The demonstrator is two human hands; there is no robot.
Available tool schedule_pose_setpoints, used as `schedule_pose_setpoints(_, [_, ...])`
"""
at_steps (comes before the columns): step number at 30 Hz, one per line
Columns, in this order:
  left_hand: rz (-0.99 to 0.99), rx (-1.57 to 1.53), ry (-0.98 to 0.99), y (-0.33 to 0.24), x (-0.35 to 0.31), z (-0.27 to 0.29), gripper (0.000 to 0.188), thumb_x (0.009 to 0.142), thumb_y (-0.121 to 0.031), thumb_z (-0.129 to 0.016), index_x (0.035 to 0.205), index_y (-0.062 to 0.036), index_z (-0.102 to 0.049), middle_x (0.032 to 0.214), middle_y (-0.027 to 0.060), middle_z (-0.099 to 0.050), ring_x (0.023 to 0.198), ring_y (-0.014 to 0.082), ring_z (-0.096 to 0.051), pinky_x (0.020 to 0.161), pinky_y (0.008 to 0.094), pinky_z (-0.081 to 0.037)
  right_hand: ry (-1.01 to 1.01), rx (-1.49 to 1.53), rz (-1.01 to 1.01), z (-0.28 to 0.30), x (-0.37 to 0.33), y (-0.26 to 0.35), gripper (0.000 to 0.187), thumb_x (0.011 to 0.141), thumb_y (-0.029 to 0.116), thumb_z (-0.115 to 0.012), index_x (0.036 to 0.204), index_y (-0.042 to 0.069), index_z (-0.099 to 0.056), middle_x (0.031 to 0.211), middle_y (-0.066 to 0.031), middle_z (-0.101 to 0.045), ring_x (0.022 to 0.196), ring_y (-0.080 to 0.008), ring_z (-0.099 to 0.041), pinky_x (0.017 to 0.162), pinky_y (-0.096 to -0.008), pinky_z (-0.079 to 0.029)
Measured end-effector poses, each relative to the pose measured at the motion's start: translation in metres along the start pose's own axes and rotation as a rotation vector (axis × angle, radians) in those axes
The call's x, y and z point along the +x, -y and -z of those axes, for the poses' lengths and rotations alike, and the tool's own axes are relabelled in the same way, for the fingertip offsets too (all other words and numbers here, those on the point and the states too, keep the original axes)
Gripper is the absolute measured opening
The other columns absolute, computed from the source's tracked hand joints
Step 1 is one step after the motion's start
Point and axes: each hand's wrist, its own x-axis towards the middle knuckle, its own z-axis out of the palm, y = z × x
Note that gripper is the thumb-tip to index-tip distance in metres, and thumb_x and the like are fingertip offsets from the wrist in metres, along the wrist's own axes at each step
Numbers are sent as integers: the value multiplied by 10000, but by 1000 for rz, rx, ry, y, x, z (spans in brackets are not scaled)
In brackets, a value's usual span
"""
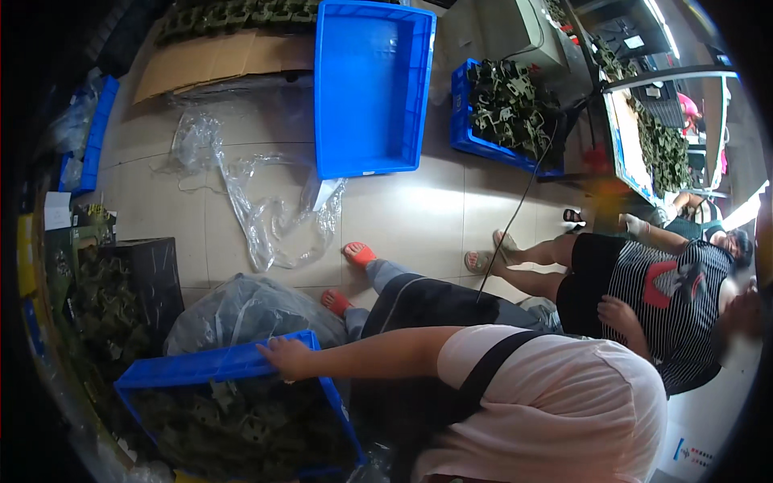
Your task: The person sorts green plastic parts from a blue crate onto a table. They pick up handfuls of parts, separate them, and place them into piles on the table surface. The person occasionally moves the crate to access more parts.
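My right arm reaches in from the right, and my right hand (288, 358) is closed over the rim of a blue plastic crate (201, 364) at the lower left. Inside this crate lies a heap of dark olive-green moulded parts (241, 423), mostly in shadow. Their exact kind I cannot make out. A grey translucent plastic bag (250, 310) bulges against the crate's far side. My left hand is out of sight.
A large blue crate (370, 88) stands on the tiled floor, with crumpled clear plastic sheeting (262, 233) beside it. Another blue crate (463, 121) holds green parts. At left stands a dark box (153, 278). A co-worker in a striped top (644, 282) stands at right.
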Motion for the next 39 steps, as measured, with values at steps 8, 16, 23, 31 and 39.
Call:
schedule_pose_setpoints(8, [-175, -14, 32, -107, 11, -12, 395, 874, -252, -489, 1158, 20, -517, 1076, 154, -566, 936, 277, -557, 816, 399, -474, -12, -168, 182, 16, 24, 1, 725, 660, 187, -677, 1323, 222, -385, 1181, -147, -485, 1089, -345, -462, 857, -427, -445])
schedule_pose_setpoints(16, [-456, 34, 2, -289, -88, -2, 384, 873, -239, -486, 1155, 19, -519, 1075, 151, -567, 929, 270, -562, 811, 386, -477, -55, 22, 362, 65, 7, -33, 724, 637, 135, -624, 1321, 214, -400, 1083, -145, -521, 1034, -334, -458, 881, -408, -415])
schedule_pose_setpoints(23, [-693, 47, 107, -455, -218, -93, 374, 872, -227, -484, 1152, 18, -520, 1074, 148, -569, 923, 265, -566, 806, 375, -480, -238, 138, 413, 212, -82, -48, 807, 626, 87, -634, 1362, 217, -330, 1060, -143, -492, 985, -327, -454, 876, -400, -399])
schedule_pose_setpoints(31, [-927, 46, 503, -604, -383, -264, 364, 871, -214, -481, 1149, 17, -522, 1072, 145, -570, 915, 258, -571, 800, 362, -484, -645, 319, 258, 376, -224, -97, 790, 619, 56, -612, 1349, 212, -354, 960, -145, -519, 954, -331, -468, 853, -377, -397])
schedule_pose_setpoints(39, [-1025, 150, 1001, -630, -482, -469, 354, 870, -201, -478, 1146, 15, -524, 1071, 143, -571, 908, 251, -576, 794, 349, -487, -1143, 433, -134, 402, -341, -174, 813, 628, 32, -586, 1372, 214, -311, 966, -159, -480, 956, -336, -447, 876, -408, -377])
